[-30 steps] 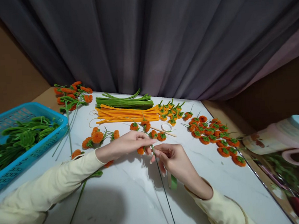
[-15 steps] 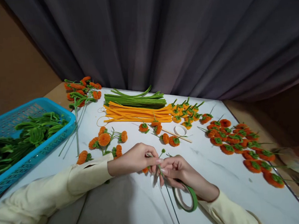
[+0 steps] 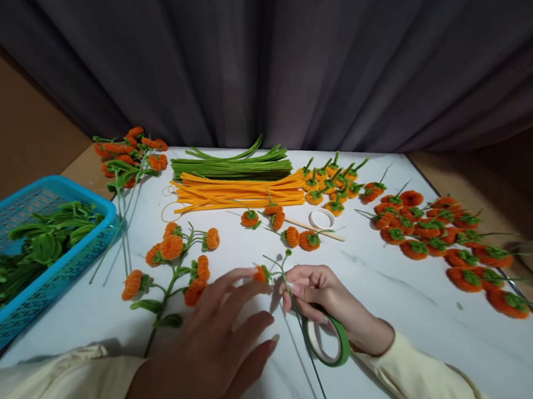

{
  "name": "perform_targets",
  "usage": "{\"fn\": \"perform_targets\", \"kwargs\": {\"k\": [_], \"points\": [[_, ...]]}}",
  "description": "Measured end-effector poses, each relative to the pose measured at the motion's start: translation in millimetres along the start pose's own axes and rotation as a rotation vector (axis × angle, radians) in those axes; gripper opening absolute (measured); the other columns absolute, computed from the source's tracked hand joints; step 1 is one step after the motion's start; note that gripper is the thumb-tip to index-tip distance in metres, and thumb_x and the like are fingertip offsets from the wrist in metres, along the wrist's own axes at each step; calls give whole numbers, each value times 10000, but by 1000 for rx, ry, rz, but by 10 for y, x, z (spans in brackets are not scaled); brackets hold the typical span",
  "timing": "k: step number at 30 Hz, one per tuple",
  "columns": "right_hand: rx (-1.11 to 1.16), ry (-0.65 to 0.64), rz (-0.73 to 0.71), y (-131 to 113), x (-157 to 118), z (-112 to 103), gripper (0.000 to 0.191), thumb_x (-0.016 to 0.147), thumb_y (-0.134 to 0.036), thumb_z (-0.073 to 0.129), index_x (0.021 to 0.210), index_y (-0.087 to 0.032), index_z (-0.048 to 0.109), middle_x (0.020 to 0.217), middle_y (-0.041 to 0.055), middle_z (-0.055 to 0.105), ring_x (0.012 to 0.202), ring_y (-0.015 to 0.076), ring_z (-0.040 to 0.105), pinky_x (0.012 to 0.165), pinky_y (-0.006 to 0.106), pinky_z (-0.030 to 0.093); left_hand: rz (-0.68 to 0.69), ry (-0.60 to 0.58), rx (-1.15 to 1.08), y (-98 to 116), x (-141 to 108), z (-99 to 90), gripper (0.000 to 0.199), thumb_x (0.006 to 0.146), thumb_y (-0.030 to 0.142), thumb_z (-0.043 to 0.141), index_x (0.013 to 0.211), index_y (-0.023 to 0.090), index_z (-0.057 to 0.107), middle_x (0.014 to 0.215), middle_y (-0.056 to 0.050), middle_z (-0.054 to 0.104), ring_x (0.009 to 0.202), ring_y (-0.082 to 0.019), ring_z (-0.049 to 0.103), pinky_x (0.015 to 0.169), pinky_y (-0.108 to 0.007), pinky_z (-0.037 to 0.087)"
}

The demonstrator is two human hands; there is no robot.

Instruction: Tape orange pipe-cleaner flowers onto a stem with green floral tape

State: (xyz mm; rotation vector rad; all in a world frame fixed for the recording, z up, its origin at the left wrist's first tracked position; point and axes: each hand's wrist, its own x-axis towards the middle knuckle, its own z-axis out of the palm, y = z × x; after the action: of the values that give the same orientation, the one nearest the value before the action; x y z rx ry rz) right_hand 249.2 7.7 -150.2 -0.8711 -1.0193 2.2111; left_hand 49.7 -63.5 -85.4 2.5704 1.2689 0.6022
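My right hand [image 3: 322, 293] pinches a thin green wire stem [image 3: 304, 332] between thumb and fingers. Fine green sprigs and a small orange pipe-cleaner pumpkin [image 3: 260, 275] branch from the stem's top. A roll of green floral tape [image 3: 343, 347] hangs below that hand, against its fingers. My left hand [image 3: 208, 345] is open, fingers spread, close to the camera and holding nothing. Its fingertips are near the small pumpkin; whether they touch it cannot be seen. Behind it lies a finished-looking branch [image 3: 174, 280] with several orange pumpkins and green leaves, partly hidden by the hand.
A blue basket [image 3: 106, 218] of green leaves stands left. Green pipe cleaners [image 3: 231, 168] and orange-yellow ones [image 3: 242, 192] lie at the back. Loose pumpkins [image 3: 428, 230] cluster right. A white ring [image 3: 322, 219] and wooden stick [image 3: 296, 223] lie mid-table; pumpkin stems [image 3: 121, 149] lie back left.
My left hand has let go of the stem and moved back toward the camera, opening its fingers. My right hand keeps its pinch on the stem. The view has shifted slightly.
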Motion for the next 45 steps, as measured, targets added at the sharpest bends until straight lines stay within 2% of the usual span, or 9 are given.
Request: {"fn": "perform_targets", "kwargs": {"k": [2,4,6,9,17,21,25,33,45], "points": [[16,26,-8,-7,6,18,223,778,-309,646,708,-97,641,536,16,613,310,-1,242,353,189,134,68,98,47,13,-19,45,228,839,126,503,1041,222,545,1143,-79,618,1161,-249,462,979,-403,366],[22,39,-14,-5,12,31,216,769,-309,652,726,-97,644,537,11,606,311,1,248,351,189,137,47,0,-100,23,-11,88,204,842,156,506,1027,236,541,1029,-52,659,1033,-219,545,914,-357,414],[18,49,-27,2,17,35,216,760,-310,659,729,-98,644,576,20,620,314,1,261,344,186,135,-134,-219,-373,22,31,126,155,887,277,458,1013,241,541,933,-34,661,887,-183,591,804,-297,465],[19,64,-49,9,23,22,223,753,-314,665,706,-98,640,483,-18,554,308,6,252,337,180,134,-470,-419,-751,-18,159,198,374,927,449,289,897,196,563,839,-39,627,758,-155,579,706,-261,476],[33,154,-83,23,49,-43,250,703,-336,711,744,-110,612,360,-71,454,281,14,226,344,178,108,-775,-240,-1218,-140,416,627,436,816,569,475,802,138,541,774,-54,582,744,-165,596,553,-231,469],[17,129,-97,39,54,-45,265,721,-357,694,762,-108,612,367,-64,479,278,17,258,360,179,146,-720,-105,-1250,-152,400,780,402,843,484,496,1066,155,556,988,-71,612,920,-185,583,729,-276,505],[-24,134,-81,18,44,-30,269,736,-358,674,792,-100,622,345,-67,465,264,21,259,341,179,132,-644,-89,-1267,-183,375,817,376,871,434,486,1141,186,572,1172,-45,586,1112,-203,504,990,-322,386],[-55,77,-55,-36,17,-10,254,779,-335,631,766,-81,640,373,-19,534,258,22,270,301,166,124,-690,-7,-1335,-211,386,865,328,872,445,478,953,152,602,927,-56,615,943,-187,547,871,-301,440],[-3,-30,-138,-22,9,-43,223,818,-282,599,798,-75,680,452,-2,552,307,25,323,341,175,185,-667,35,-1327,-188,352,848,328,880,417,474,836,129,624,816,-44,557,824,-150,491,789,-270,402]]}}
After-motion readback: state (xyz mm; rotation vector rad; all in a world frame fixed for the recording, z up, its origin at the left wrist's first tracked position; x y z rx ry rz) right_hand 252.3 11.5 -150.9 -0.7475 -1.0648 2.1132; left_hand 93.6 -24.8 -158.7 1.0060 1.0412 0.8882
